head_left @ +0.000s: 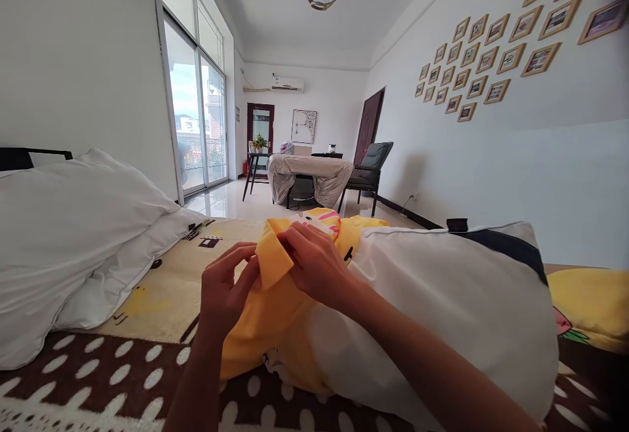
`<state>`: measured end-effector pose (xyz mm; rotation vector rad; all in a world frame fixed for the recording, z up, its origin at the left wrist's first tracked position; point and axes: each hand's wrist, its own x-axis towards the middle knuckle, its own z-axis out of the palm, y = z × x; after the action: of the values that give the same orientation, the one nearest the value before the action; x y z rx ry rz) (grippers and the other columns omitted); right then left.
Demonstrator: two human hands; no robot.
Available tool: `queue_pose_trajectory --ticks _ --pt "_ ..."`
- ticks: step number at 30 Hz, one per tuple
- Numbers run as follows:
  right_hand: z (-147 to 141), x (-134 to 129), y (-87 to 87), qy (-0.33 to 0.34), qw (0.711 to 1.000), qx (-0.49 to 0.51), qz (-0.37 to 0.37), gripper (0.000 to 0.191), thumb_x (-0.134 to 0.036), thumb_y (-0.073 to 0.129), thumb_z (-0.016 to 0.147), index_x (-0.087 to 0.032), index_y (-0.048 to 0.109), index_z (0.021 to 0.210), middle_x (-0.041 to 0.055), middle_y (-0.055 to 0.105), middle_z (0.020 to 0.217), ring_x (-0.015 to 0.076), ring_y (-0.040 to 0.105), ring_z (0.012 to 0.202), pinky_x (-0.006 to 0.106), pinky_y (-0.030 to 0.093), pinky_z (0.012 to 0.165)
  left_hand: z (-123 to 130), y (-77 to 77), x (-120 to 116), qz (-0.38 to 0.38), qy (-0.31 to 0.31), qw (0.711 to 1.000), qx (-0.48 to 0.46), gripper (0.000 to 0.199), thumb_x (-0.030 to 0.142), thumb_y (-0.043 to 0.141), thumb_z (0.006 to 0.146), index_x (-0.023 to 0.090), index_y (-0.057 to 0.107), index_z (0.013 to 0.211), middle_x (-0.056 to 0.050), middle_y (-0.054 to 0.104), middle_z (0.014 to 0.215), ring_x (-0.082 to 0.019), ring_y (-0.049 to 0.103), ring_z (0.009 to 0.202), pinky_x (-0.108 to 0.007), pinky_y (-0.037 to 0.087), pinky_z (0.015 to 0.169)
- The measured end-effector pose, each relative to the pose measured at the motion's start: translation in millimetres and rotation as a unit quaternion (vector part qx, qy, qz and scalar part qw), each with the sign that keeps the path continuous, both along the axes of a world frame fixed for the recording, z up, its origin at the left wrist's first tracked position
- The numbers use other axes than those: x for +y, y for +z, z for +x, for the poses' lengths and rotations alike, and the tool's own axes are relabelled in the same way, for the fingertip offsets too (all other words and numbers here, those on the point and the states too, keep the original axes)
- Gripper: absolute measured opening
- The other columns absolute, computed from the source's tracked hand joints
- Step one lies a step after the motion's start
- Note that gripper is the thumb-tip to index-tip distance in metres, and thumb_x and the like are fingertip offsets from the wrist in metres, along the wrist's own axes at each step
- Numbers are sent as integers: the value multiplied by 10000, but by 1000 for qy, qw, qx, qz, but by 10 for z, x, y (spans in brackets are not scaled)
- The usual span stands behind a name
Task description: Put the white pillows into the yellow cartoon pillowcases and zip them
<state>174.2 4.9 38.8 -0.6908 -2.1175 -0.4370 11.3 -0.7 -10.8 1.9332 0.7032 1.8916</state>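
My left hand [228, 284] pinches the edge of a yellow pillowcase [272, 261] between thumb and fingers. Close by on the right, my right hand [314, 258] grips the same folded edge. Cartoon prints in white, pink and black show on the cloth beyond my fingers. A white pillow [442, 288] with a dark band at its far end lies under my right forearm, against the yellow cloth; how far it reaches inside cannot be made out. My fingertips are partly hidden by the fold.
Another white pillow [83, 242] lies at the left on a cream sheet [171, 288] with chick prints. A brown blanket with white spots [118, 373] covers the near side. A yellow cushion [590, 301] sits at the right. Farther off stand a covered table [314, 166] and a black chair [371, 166].
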Motion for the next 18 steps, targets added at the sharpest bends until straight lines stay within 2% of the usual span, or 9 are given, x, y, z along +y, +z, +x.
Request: queue_pose_trajectory --ticks 3,5,8,10,12,14,16,18 --pt "-75 -29 -46 -1 1000 13 17 99 -163 453 835 -176 552 840 53 582 763 169 503 688 292 361 650 -54 -16 19 -7 6 1000 -9 106 211 634 813 218 672 912 -20 629 899 -169 535 848 -265 432 778" --pt "-83 -48 -23 26 999 17 -11 119 -160 448 834 -177 565 830 47 588 758 165 514 683 291 374 657 -79 5 2 -20 20 1000 -12 65 218 642 809 219 666 870 -12 619 854 -164 533 836 -255 430 773" --pt "7 -31 145 74 991 60 -94 168 -168 438 870 -176 606 875 38 621 797 147 548 719 271 399 681 -93 68 -68 -37 10 999 -27 44 246 651 802 204 663 802 -16 613 812 -155 539 784 -237 440 698" --pt "106 39 301 72 983 84 -145 202 -189 455 888 -181 621 1003 45 653 903 147 572 816 269 411 737 -92 100 -121 -47 -7 998 -52 67 263 665 787 199 662 770 -15 607 794 -143 536 734 -223 436 634" --pt "190 146 420 49 978 50 -196 291 -229 494 888 -200 580 1165 51 656 1030 156 574 917 289 402 810 -96 109 -167 -68 -16 993 -91 105 288 677 771 192 651 739 -5 584 757 -125 517 668 -211 420 564" --pt "231 255 462 29 966 -33 -255 376 -317 509 897 -215 526 1259 50 657 1038 168 572 943 313 382 851 -114 97 -200 -98 -13 986 -134 132 307 697 742 188 640 745 9 551 705 -108 492 610 -199 400 512" --pt "226 331 428 21 948 -107 -298 355 -419 465 920 -210 574 1185 29 660 910 163 571 874 315 372 837 -149 78 -215 -129 -11 976 -173 162 304 721 705 190 628 771 26 526 657 -95 477 566 -183 383 473" --pt "194 360 359 28 938 -147 -312 346 -467 429 929 -191 638 924 -13 604 720 133 530 730 287 365 772 -192 66 -203 -142 -21 964 -223 200 289 745 667 199 608 781 38 529 643 -85 479 541 -166 381 450"
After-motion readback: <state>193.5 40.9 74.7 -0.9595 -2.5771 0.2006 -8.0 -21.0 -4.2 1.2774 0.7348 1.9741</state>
